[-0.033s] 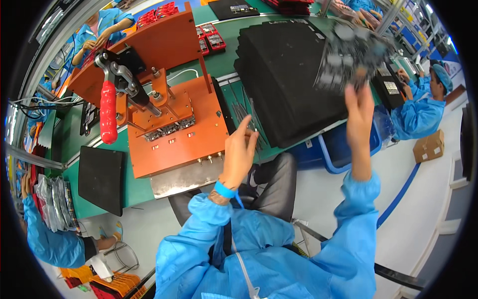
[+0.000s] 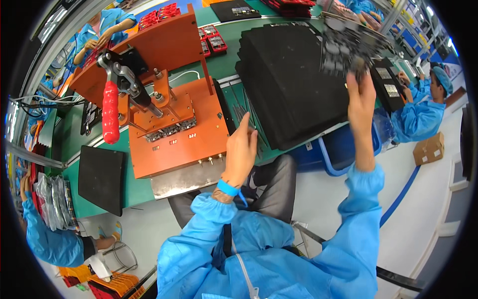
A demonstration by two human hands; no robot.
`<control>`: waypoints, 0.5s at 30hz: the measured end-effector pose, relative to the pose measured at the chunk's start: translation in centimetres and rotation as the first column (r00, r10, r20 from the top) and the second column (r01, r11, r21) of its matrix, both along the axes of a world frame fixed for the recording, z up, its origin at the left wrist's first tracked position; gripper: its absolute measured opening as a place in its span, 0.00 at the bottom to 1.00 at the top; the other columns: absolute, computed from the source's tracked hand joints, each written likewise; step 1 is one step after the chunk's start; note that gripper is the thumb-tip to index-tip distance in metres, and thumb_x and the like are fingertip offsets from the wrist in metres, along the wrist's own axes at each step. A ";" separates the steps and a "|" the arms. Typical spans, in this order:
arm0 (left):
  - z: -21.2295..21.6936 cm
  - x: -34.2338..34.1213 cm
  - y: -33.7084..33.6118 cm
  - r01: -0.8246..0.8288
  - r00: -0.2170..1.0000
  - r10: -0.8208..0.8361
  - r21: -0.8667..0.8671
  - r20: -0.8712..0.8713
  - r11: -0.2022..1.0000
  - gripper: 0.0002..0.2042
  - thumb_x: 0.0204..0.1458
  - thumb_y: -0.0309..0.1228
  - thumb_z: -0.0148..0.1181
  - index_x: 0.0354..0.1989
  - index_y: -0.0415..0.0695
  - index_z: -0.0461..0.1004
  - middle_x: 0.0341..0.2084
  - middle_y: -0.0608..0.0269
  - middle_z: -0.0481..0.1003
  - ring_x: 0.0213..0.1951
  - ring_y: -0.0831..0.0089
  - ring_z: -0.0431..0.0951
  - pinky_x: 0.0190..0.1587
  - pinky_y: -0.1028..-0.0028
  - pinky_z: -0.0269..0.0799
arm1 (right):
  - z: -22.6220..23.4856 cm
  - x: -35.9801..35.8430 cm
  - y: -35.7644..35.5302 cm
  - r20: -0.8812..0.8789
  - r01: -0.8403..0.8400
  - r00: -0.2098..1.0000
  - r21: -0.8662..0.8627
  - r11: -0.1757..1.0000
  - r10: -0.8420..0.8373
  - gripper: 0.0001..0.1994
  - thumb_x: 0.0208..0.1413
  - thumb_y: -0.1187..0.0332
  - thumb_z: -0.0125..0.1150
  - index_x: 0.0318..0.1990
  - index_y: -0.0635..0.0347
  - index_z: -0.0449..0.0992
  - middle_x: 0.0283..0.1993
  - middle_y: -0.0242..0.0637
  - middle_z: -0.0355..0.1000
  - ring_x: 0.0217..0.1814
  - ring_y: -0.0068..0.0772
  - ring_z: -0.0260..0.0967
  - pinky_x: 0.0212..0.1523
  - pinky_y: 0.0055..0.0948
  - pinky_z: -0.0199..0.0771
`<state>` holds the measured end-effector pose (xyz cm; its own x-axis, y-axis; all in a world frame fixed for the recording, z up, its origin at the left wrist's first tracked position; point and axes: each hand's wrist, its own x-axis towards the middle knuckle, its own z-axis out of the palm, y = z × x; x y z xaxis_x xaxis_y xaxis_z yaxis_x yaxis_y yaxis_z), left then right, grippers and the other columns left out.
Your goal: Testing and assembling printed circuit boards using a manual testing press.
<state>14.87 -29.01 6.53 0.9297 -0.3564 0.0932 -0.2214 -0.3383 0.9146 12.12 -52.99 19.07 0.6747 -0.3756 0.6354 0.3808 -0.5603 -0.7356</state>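
My right hand [image 2: 361, 94] is raised above the bench and grips the lower edge of a dark panel of circuit boards [image 2: 348, 45], which is blurred. Below it lies a stack of black foam sheets [image 2: 289, 74]. My left hand [image 2: 242, 149], with a blue wrist strap [image 2: 228, 188], rests at the green bench [image 2: 219, 65] edge, fingers extended toward several thin metal rods [image 2: 244, 112]. It lies just right of an orange press fixture [image 2: 184, 134] with a red-handled lever [image 2: 110, 112]. I see nothing held in the left hand.
A black pad [image 2: 102, 179] lies at the bench's left end. Red trays [image 2: 209, 40] sit behind the fixture. A blue bin [image 2: 343, 147] stands under the bench. People in blue coats work at the right [image 2: 423, 114], top left [image 2: 104, 30] and lower left [image 2: 45, 239].
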 end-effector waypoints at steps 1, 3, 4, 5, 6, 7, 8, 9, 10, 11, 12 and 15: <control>-0.7 -0.1 -0.7 -0.106 0.949 0.062 0.128 0.309 0.986 0.23 0.54 0.23 0.56 0.58 0.32 0.62 0.46 0.37 0.69 0.45 0.48 0.74 0.47 0.64 0.73 | 0.8 1.8 -2.0 0.069 0.052 0.997 -0.164 0.985 -0.042 0.11 0.63 0.72 0.51 0.50 0.65 0.72 0.40 0.34 0.73 0.41 0.18 0.64 0.45 0.21 0.65; -1.0 -0.4 -1.6 -0.126 0.886 0.033 0.172 0.462 0.977 0.30 0.51 0.21 0.56 0.64 0.35 0.54 0.65 0.31 0.46 0.65 0.37 0.52 0.64 0.57 0.57 | 0.9 6.5 -4.8 0.174 0.115 0.983 -0.376 0.919 -0.052 0.11 0.59 0.78 0.50 0.48 0.61 0.74 0.40 0.40 0.74 0.41 0.28 0.71 0.45 0.26 0.69; -0.7 -1.0 -1.6 -0.132 0.885 0.043 0.162 0.464 0.978 0.30 0.51 0.21 0.56 0.64 0.35 0.54 0.65 0.31 0.46 0.65 0.37 0.52 0.64 0.57 0.57 | 0.5 8.4 -5.9 0.142 0.121 0.988 -0.447 0.886 -0.064 0.12 0.58 0.79 0.50 0.48 0.61 0.75 0.42 0.44 0.74 0.45 0.38 0.73 0.49 0.30 0.70; -0.3 -1.8 -1.6 -0.034 0.880 -0.043 0.153 0.474 0.988 0.30 0.51 0.21 0.57 0.64 0.37 0.56 0.65 0.33 0.47 0.65 0.38 0.53 0.64 0.57 0.58 | -0.2 10.4 -7.6 0.129 0.098 0.991 -0.529 0.843 -0.034 0.14 0.57 0.79 0.51 0.49 0.60 0.75 0.46 0.46 0.73 0.50 0.42 0.70 0.52 0.33 0.68; 0.2 -2.8 -1.2 0.057 0.866 -0.123 0.149 0.485 0.987 0.29 0.50 0.21 0.57 0.63 0.38 0.57 0.65 0.34 0.48 0.65 0.39 0.53 0.64 0.58 0.58 | -1.1 11.9 -8.9 0.114 0.068 0.994 -0.604 0.794 0.001 0.15 0.56 0.79 0.51 0.51 0.59 0.74 0.51 0.47 0.71 0.55 0.46 0.68 0.56 0.37 0.66; 0.4 -3.9 -0.2 0.085 0.880 -0.141 0.143 0.454 0.986 0.27 0.49 0.21 0.59 0.60 0.39 0.62 0.65 0.37 0.51 0.65 0.41 0.55 0.63 0.57 0.58 | -2.2 12.3 -9.9 0.116 0.062 0.993 -0.608 0.791 0.012 0.15 0.56 0.79 0.51 0.51 0.59 0.74 0.51 0.47 0.71 0.55 0.46 0.68 0.56 0.37 0.66; 0.4 -4.8 1.2 0.075 0.878 -0.130 0.137 0.460 0.988 0.27 0.49 0.21 0.59 0.60 0.39 0.62 0.65 0.37 0.51 0.65 0.41 0.55 0.63 0.57 0.58 | -2.8 12.7 -10.8 0.050 0.087 0.996 -0.804 0.588 -0.080 0.17 0.55 0.79 0.52 0.53 0.57 0.73 0.56 0.48 0.68 0.60 0.48 0.62 0.59 0.39 0.63; 0.2 -5.6 3.2 0.108 0.886 -0.181 0.189 0.427 0.976 0.25 0.49 0.22 0.59 0.58 0.39 0.64 0.64 0.39 0.53 0.64 0.43 0.56 0.63 0.58 0.59 | -3.3 13.2 -10.9 0.010 0.074 0.983 -0.936 0.345 -0.184 0.20 0.54 0.79 0.52 0.55 0.56 0.72 0.61 0.48 0.64 0.65 0.50 0.57 0.63 0.42 0.59; -0.5 -6.2 5.2 0.146 0.892 -0.230 0.233 0.389 0.961 0.23 0.49 0.23 0.60 0.56 0.40 0.67 0.64 0.41 0.55 0.64 0.44 0.58 0.62 0.58 0.60 | -3.2 13.3 -10.3 0.011 0.070 0.985 -0.938 0.339 -0.174 0.20 0.54 0.79 0.52 0.55 0.56 0.72 0.61 0.48 0.64 0.65 0.50 0.57 0.63 0.42 0.59; -1.3 -7.2 7.8 0.091 0.921 -0.169 0.226 0.351 0.970 0.21 0.49 0.23 0.60 0.54 0.41 0.69 0.62 0.43 0.59 0.62 0.45 0.60 0.61 0.58 0.61 | -2.8 13.1 -9.1 -0.093 -0.006 0.962 -0.948 0.318 -0.258 0.21 0.53 0.79 0.51 0.56 0.55 0.71 0.63 0.48 0.61 0.67 0.51 0.54 0.64 0.44 0.57; -2.2 -8.3 10.5 0.038 0.945 -0.107 0.220 0.310 0.975 0.19 0.49 0.24 0.60 0.52 0.41 0.71 0.60 0.44 0.62 0.61 0.46 0.63 0.60 0.59 0.62 | -2.4 12.4 -7.5 -0.193 -0.087 0.919 -0.950 0.301 -0.343 0.23 0.52 0.80 0.51 0.58 0.54 0.69 0.66 0.48 0.58 0.69 0.52 0.52 0.65 0.45 0.55; -4.0 -10.6 17.2 -0.194 0.971 0.168 0.148 0.168 0.970 0.12 0.50 0.24 0.59 0.44 0.40 0.74 0.51 0.49 0.69 0.53 0.48 0.69 0.56 0.60 0.65 | 1.8 9.2 6.1 -0.114 -0.085 0.992 -0.900 0.427 -0.044 0.23 0.52 0.79 0.50 0.57 0.55 0.70 0.64 0.48 0.60 0.68 0.53 0.53 0.64 0.45 0.56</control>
